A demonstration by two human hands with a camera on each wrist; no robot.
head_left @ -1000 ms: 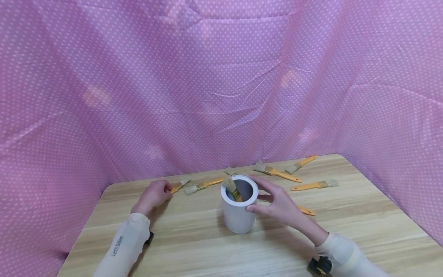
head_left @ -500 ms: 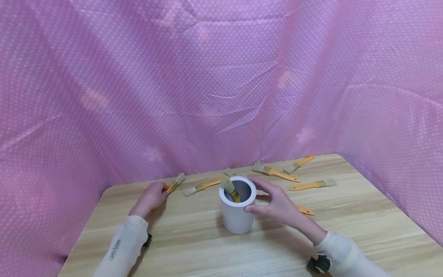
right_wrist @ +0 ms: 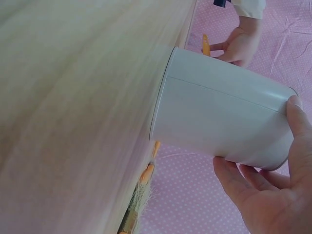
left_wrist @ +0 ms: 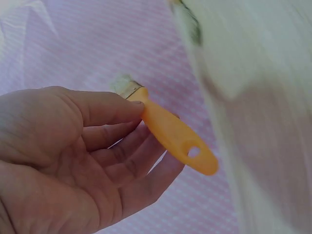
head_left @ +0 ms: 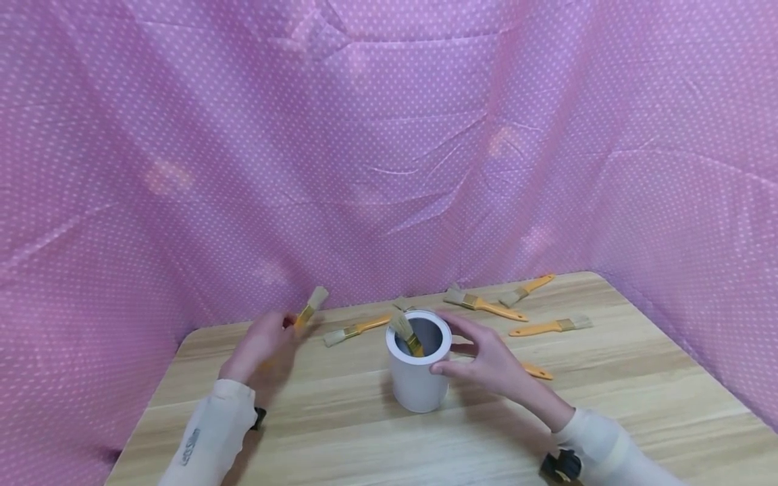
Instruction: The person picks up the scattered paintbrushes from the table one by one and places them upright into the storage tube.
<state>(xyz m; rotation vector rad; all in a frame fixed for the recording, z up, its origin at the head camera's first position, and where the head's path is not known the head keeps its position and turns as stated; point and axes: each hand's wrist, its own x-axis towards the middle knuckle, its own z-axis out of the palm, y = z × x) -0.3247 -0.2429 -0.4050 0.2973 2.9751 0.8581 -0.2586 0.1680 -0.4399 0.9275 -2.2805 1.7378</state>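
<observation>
My left hand point(head_left: 263, 345) pinches a paintbrush point(left_wrist: 170, 130) by its orange handle near the metal band, thumb on one side and fingers on the other. The brush is off the table, its pale bristles up and away from me in the head view. My right hand point(head_left: 486, 354) grips a white can point(head_left: 419, 385) around its upper right side, thumb near the rim and fingers behind. The can stands upright on the table. Inside it leans another paintbrush point(head_left: 406, 332), bristles up at the left rim; its handle is mostly hidden.
Several paintbrushes lie on the wooden table point(head_left: 340, 432): one brush point(head_left: 358, 328) left of the can, one brush point(head_left: 486, 304) behind it, one brush point(head_left: 550, 327) to the right. Another handle point(head_left: 537, 370) shows behind my right hand. A pink dotted cloth point(head_left: 389, 148) hangs behind.
My left hand has lifted the paintbrush off the table and tilted its bristles upward. The right hand and the can have stayed in place.
</observation>
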